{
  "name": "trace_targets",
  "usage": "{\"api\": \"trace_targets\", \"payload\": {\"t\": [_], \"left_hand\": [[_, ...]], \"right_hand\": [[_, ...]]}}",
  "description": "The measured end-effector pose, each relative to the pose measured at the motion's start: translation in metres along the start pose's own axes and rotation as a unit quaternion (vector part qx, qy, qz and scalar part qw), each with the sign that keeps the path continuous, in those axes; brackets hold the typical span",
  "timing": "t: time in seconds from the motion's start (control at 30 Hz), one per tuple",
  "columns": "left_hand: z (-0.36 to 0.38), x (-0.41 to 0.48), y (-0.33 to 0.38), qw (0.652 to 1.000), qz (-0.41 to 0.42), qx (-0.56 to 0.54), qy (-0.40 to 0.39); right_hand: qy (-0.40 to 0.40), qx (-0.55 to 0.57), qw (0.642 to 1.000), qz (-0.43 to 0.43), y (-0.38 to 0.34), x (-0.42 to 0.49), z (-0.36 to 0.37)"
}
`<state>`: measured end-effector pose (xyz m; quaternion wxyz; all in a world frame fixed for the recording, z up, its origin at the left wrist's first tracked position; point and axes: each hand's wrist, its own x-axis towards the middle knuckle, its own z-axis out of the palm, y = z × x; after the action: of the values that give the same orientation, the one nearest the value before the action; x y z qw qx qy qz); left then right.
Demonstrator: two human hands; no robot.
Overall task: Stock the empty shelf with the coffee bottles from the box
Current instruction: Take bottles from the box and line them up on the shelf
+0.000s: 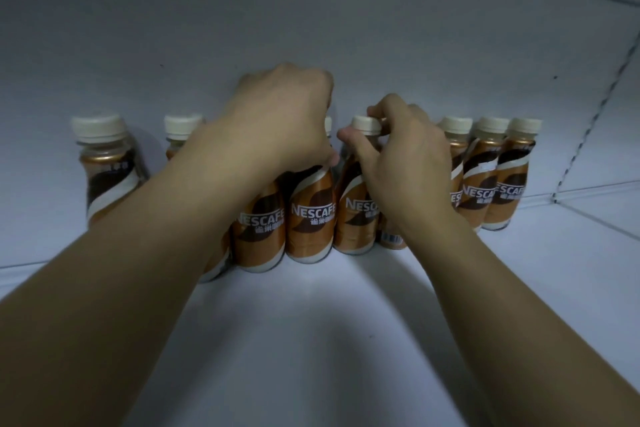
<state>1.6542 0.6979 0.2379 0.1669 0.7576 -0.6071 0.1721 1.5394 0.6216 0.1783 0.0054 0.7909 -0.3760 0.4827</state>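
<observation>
Two bare forearms reach forward over the white shelf [311, 340], whose near part is bare. Farther in, a row of coffee bottles [310, 218] stands along the back of the shelf, all upright or a little tilted, with brown-orange labels and cream caps. The right hand [398, 163] grasps the middle bottle [356, 215] at its top: the thumb lies on the neck and the fingertips [374, 113] curl over the cap, and this bottle leans a little to the right. Just left of the middle bottle, the left hand [277, 118] is closed over the top of another bottle [308, 218], hiding its cap. Left of that, one bottle stands touching it, and two more stand farther left, well apart. Right of the middle bottle, three bottles [491, 177] stand close together. Behind the row rises the white back wall [311, 10].
</observation>
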Motion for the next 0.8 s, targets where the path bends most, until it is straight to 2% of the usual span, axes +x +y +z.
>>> {"api": "trace_targets", "payload": {"t": [0.1, 0.13, 0.23, 0.3, 0.43, 0.57, 0.7, 0.8], "left_hand": [[-0.003, -0.001, 0.001, 0.998, 0.003, 0.053, 0.025], [-0.002, -0.002, 0.002, 0.997, 0.012, 0.068, 0.041], [0.002, -0.001, 0.007, 0.993, 0.059, 0.052, 0.089], [0.004, -0.001, 0.010, 0.992, 0.080, 0.021, 0.090], [0.003, 0.006, 0.025, 0.996, 0.076, -0.029, 0.044], [-0.001, 0.019, 0.043, 0.996, 0.018, -0.078, -0.041], [0.004, 0.025, 0.047, 0.998, 0.013, -0.056, -0.003], [0.008, 0.025, 0.044, 0.999, 0.027, -0.044, 0.016]], "right_hand": [[-0.082, 0.049, 0.995, -0.025, 0.008, 0.007, -0.024], [-0.060, 0.069, 0.996, -0.021, 0.012, 0.010, -0.034], [0.084, 0.098, 0.992, 0.017, 0.034, 0.019, -0.057], [0.111, 0.077, 0.989, 0.054, 0.047, 0.021, -0.060], [0.034, 0.048, 0.993, 0.099, 0.061, 0.021, -0.047], [0.036, 0.041, 0.995, 0.079, 0.060, 0.021, -0.043], [-0.024, 0.022, 0.997, 0.064, 0.055, 0.019, -0.035], [-0.002, 0.000, 0.998, 0.064, 0.051, 0.021, -0.030]]}}
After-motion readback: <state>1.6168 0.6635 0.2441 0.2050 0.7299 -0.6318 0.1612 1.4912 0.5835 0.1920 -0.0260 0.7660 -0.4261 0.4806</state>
